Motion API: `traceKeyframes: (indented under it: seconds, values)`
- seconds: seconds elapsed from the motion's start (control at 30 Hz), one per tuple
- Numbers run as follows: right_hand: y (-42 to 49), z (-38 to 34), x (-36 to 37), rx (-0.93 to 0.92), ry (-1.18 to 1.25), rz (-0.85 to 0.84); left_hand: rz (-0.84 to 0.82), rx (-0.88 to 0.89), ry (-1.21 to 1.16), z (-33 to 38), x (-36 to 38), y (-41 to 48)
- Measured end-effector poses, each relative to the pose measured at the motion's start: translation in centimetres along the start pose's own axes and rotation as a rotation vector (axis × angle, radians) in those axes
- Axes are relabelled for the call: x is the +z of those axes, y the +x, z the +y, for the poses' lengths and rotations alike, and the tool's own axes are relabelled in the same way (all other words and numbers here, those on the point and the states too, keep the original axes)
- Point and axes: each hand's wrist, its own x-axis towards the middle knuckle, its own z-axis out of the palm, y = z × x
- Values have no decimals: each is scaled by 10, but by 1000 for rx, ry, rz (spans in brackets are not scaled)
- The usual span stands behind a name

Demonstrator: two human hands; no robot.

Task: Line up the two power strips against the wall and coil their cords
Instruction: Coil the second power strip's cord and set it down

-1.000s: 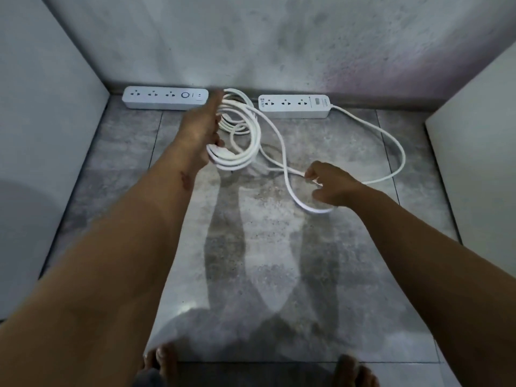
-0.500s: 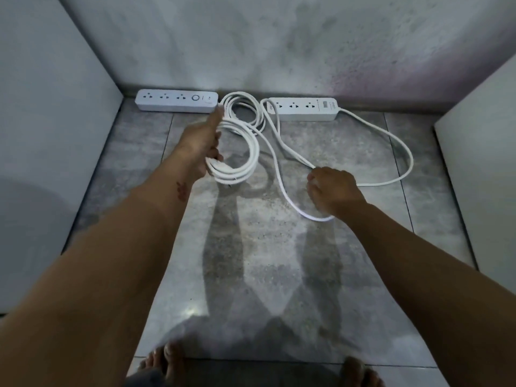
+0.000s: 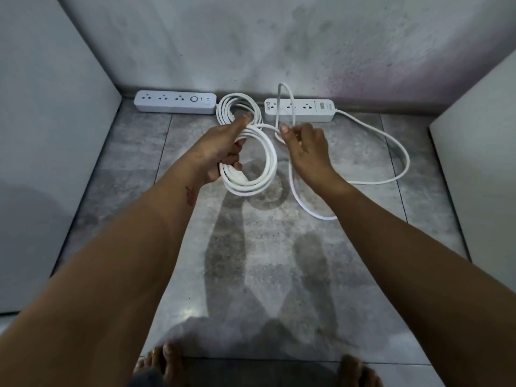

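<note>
Both your hands are clamped on white cord above the floor.
Your left hand grips the coiled loops; your right hand pinches a raised loop of loose cord trailing from the right power strip. It and the left power strip lie against the wall.

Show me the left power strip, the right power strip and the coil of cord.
left power strip (image 3: 178, 99): head view, top face at the middle socket.
right power strip (image 3: 307, 108): head view, top face at the right socket.
coil (image 3: 248, 189): head view, bottom of the loops.
</note>
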Motion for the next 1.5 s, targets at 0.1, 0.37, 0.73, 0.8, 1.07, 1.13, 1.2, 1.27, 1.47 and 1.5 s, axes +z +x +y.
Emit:
traceKeyframes:
  seconds: [0.1, 0.37, 0.73, 0.8, 1.07, 1.13, 1.2, 1.27, 1.47, 1.5]
  values:
    - [4, -10, -2, 45, -60, -138, -9, 24, 50, 2, 5, -2]
    - [-13, -26, 1, 103, 185, -284, 492, 150, -85, -10, 26, 8]
    - [-11, -24, 1, 403, 357, -270, 484, -47, -837, -16, 49, 5]
    - [-11, -26, 1, 424, 502, -316, 461, -45, -834, -16, 50, 1]
    - [0, -16, 3, 255, 168, -89, 335, -111, -494, -24, 59, -3]
    - [3, -10, -6, 176, 64, -164, 287, -92, -269, -26, 47, 2]
    - [2, -6, -15, 92, -48, -306, 223, -58, -95, -20, 33, 6]
    - [-1, -7, -18, 11, -166, -437, 149, -40, 88, -11, 25, 8]
    - [-14, -17, -7, -106, -258, -489, -60, -75, 478, -6, 37, 8]
    - [-14, -15, -7, -92, -228, -442, -18, -63, 440, -9, 39, 10]
